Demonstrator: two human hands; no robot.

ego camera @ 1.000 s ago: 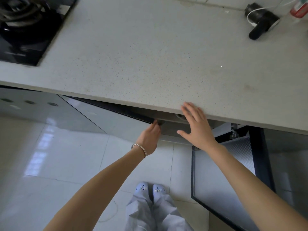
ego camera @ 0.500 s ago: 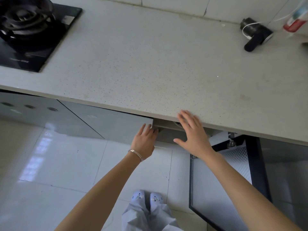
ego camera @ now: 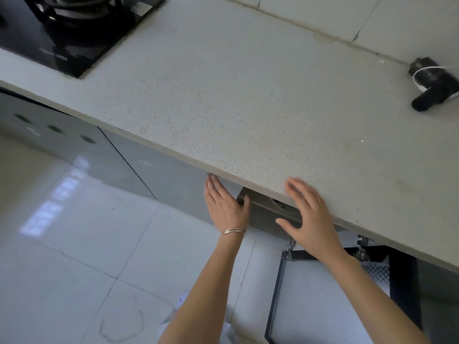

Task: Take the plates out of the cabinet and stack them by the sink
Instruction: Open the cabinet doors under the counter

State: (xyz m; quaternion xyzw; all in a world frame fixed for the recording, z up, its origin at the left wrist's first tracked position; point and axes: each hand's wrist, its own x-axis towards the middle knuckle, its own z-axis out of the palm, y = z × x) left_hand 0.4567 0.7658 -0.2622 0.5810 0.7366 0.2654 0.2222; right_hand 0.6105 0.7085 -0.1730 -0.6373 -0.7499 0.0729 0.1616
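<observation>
No plates are in view. My left hand point(ego camera: 224, 206) lies flat with fingers spread against a grey glossy cabinet door point(ego camera: 173, 180) just under the speckled countertop point(ego camera: 248, 100). My right hand point(ego camera: 309, 216) is flat and open in front of a grey cabinet front panel point(ego camera: 265, 214) at the counter's front edge. Neither hand holds anything. To the right, a black-framed cabinet door point(ego camera: 275, 294) stands swung open toward me. The cabinet's inside is hidden under the counter.
A black gas hob point(ego camera: 69, 28) sits at the counter's far left. A black cylindrical device with a white cord point(ego camera: 432, 83) lies at the far right by the tiled wall. Shiny white floor tiles point(ego camera: 87, 244) spread below. Cabinet hinges point(ego camera: 361, 252) show near the open door.
The left cabinet door has gone from ajar to flush under the counter, with my left hand now flat on it. My view has shifted right and closer; my right hand stays near the counter edge.
</observation>
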